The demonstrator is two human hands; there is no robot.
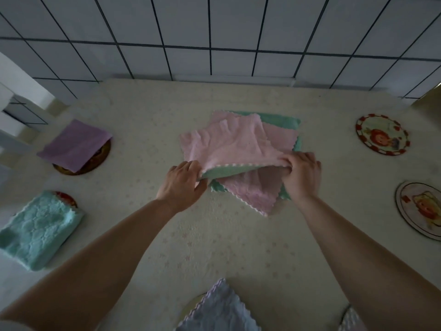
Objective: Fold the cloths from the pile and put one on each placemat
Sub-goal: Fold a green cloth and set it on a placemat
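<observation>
Nearest edge: a lavender cloth [216,309] lies over a mat at the bottom of the view, only partly in frame; a sliver of another patterned piece shows at the bottom right, too cropped to identify; near left, a folded mint cloth [39,229] covers most of a round placemat whose red rim just peeks out at its far corner; near right, a bare round placemat [420,211] with a cartoon print, no cloth on it; mid-table, both hands work the pile [253,185]: left hand [182,185] pinches the near-left edge of the top pink cloth [229,144], right hand [301,176] grips its near-right edge, fingers curled round the fabric; hands apart, the edge stretched between them and lifted off the stack, green underside showing; below lie another pink cloth and a green one, overlapping askew; far left, a folded purple cloth [76,145] rests on a dark round mat; far right, a second bare placemat [381,134]; beyond, the table's [148,235] far edge and a tiled wall. Judged step: starting the fold of the pink cloth; two mats on the right remain unserved. Risks: the plush layers cling, so the lift may drag the cloth beneath and skew the pile; uneven pinch heights would give a crooked fold; a loose fold could fall open when carried right.
</observation>
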